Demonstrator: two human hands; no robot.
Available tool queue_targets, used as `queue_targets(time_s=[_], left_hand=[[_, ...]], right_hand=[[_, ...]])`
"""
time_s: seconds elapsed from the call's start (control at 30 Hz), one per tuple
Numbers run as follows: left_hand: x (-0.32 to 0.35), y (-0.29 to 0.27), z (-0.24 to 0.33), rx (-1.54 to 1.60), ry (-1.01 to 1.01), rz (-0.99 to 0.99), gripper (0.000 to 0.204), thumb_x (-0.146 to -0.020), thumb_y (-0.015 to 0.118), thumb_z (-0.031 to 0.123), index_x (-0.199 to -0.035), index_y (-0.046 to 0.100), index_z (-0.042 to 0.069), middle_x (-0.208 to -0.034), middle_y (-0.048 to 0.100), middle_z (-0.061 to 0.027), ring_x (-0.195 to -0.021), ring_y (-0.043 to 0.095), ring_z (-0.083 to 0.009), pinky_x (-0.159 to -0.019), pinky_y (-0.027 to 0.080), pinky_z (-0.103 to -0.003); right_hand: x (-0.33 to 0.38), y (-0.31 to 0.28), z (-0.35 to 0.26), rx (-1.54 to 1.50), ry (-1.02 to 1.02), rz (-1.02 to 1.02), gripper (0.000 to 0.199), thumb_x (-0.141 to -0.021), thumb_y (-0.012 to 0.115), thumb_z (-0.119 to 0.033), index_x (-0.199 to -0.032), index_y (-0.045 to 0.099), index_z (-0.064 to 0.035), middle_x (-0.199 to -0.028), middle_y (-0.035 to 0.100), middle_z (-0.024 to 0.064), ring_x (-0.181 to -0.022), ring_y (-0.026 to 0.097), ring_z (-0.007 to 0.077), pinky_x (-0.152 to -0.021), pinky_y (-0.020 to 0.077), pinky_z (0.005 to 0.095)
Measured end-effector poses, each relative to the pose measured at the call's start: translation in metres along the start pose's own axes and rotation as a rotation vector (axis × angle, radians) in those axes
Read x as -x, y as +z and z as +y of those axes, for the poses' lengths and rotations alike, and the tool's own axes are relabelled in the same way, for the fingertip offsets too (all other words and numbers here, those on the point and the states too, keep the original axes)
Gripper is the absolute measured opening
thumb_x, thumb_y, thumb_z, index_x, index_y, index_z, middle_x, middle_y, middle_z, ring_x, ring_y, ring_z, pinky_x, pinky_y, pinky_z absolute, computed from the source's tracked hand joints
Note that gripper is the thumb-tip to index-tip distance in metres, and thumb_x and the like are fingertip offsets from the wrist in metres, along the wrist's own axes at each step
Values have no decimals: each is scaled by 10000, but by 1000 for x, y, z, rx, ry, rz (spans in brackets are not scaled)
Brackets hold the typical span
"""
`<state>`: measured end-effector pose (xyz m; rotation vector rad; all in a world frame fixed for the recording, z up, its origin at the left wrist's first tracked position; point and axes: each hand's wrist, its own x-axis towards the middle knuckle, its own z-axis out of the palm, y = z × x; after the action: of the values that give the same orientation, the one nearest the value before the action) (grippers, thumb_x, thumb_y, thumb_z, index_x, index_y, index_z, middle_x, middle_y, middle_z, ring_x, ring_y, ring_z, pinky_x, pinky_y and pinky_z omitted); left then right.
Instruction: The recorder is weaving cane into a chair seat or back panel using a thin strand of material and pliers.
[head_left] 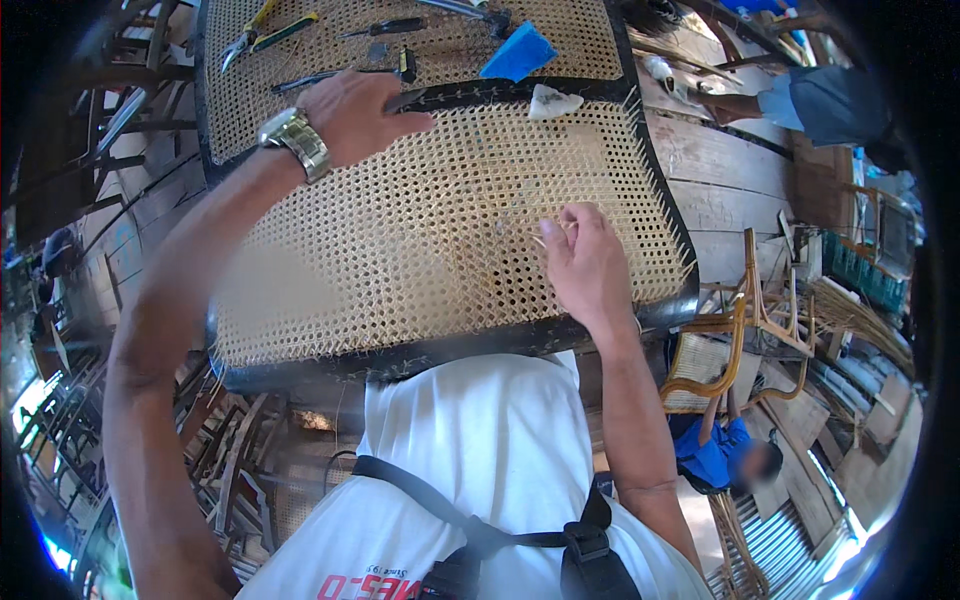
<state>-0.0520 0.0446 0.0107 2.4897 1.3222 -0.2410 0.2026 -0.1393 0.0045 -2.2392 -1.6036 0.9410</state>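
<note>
A woven cane panel (400,250) in a black frame lies in front of me, with loose strand ends along its right edge. My left hand (350,115), wearing a metal watch (295,140), rests at the black crossbar (460,95) with thumb stretched out and other fingers partly hidden. Just beyond it lies a small hammer-like tool (405,65). Over the right part of the weave, my right hand (588,260) is closed in a pinch, and a thin pale cane strand (538,237) shows at its fingertips.
Yellow-handled pliers (240,45), a dark-handled tool (385,28), a blue block (520,52) and a white lump (553,102) lie on the panel's far part. Chair frames (745,320) stand at right. A person in blue (715,450) sits there; another person's arm (735,105) shows at far right.
</note>
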Motion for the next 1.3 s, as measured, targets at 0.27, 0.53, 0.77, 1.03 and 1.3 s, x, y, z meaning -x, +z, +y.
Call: queue_targets(time_s=[0.27, 0.53, 0.77, 1.03, 1.3], left_hand=[[0, 62, 85, 166, 250, -276, 381, -936, 637, 429, -1010, 713, 63, -796, 683, -132, -774, 680, -306, -719, 534, -440], [2, 64, 56, 275, 169, -215, 317, -936, 639, 378, -960, 696, 68, -812, 692, -140, -783, 688, -302, -724, 527, -457], [5, 14, -83, -194, -122, -361, 260, -913, 633, 317, -1101, 714, 156, -1239, 656, -89, -1130, 630, -232, -941, 510, -396], [57, 48, 33, 42, -207, 46, 550, -890, 723, 390, -1260, 582, 8, -1239, 627, -190, -1100, 612, -339, -922, 517, -437], [114, 87, 212, 353, 412, 98, 852, -780, 749, 566, -1375, 439, 41, -1452, 401, -193, -978, 665, -433, -765, 578, -497]], right_hand=[[-6, -3, -20, 340, 40, -199, 324, -964, 608, -344, -937, 641, -23, -886, 690, 181, -897, 679, 375, -782, 520, 483], [-8, 0, -13, 164, 17, -261, 153, -898, 642, -191, -974, 670, -61, -906, 698, 156, -892, 680, 356, -787, 524, 470], [-1, -1, 14, -118, -223, -96, 228, -895, 646, -181, -1074, 663, -41, -1015, 661, 154, -973, 637, 344, -876, 500, 444], [77, -18, 140, 77, 436, 953, 632, -897, 661, -450, -1272, 539, 44, -1321, 527, 262, -1245, 478, 443, -1082, 358, 492], [106, 41, 170, -960, 483, 363, 999, -903, 412, -774, -1461, 419, 54, -1425, 503, 288, -1329, 488, 399, -1093, 389, 405]])
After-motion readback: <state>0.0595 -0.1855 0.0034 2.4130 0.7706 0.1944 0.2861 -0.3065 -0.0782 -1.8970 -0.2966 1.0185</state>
